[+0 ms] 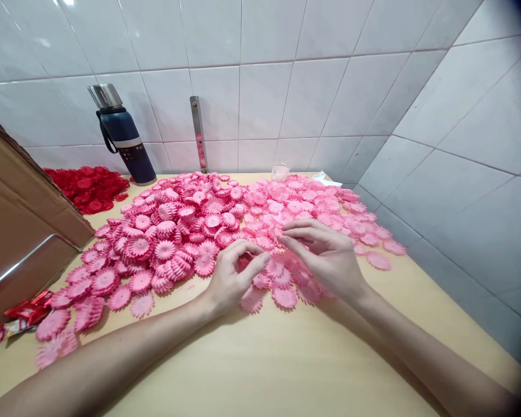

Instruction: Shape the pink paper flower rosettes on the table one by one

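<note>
Pink scalloped flower-shaped discs with small centre holes cover much of the table. My left hand (237,272) is over the front of the pile, its fingers curled and thumb and forefinger drawn together. Anything in that pinch is too small or hidden to make out. Facing it, my right hand (325,255) has its fingers bent toward the thumb, the tips close together above the pale pink discs (284,296). What these fingertips hold, if anything, cannot be made out. Darker-edged pink discs (165,250) are heaped in stacks to the left of my hands.
At the back left stands a dark blue flask (132,145) beside a heap of red discs (89,185). A cardboard box (26,226) and red wrappers (28,310) are at left. A clear cup (280,172) stands near the tiled wall (264,104).
</note>
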`<act>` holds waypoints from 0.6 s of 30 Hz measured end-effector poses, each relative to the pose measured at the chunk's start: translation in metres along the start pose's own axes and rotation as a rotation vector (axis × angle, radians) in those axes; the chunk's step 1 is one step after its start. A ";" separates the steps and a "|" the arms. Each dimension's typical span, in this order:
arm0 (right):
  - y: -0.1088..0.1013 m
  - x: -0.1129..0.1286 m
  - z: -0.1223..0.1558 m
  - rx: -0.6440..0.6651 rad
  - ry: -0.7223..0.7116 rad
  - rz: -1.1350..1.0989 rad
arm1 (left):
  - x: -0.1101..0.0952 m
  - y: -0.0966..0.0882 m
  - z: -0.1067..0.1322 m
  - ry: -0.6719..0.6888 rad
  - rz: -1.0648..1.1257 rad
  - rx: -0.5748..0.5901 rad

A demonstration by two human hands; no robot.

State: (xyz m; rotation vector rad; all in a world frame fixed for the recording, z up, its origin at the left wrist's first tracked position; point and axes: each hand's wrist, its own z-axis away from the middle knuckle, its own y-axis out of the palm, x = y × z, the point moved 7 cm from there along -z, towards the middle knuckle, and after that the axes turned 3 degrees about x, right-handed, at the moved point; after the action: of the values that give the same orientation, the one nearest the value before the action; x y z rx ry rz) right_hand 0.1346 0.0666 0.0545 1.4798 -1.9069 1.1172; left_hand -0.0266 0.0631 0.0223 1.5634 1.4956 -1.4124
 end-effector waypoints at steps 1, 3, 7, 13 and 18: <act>0.004 0.005 0.002 0.028 -0.050 0.035 | -0.001 0.000 0.000 0.004 0.003 0.016; 0.010 0.013 0.006 0.088 -0.125 0.060 | -0.002 0.000 0.001 0.002 0.014 0.012; 0.017 0.014 0.010 0.149 -0.132 0.012 | 0.005 0.001 0.001 -0.052 0.061 -0.016; 0.023 -0.005 0.010 0.209 0.173 -0.263 | 0.006 -0.002 0.001 -0.011 0.080 -0.049; 0.026 -0.013 0.014 0.236 0.414 -0.267 | 0.004 -0.004 0.001 0.008 0.114 -0.064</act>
State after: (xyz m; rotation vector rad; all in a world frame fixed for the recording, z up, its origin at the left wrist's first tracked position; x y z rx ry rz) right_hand 0.1150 0.0644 0.0288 1.4323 -1.2947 1.4241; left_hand -0.0310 0.0643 0.0193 1.5902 1.4190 -1.2834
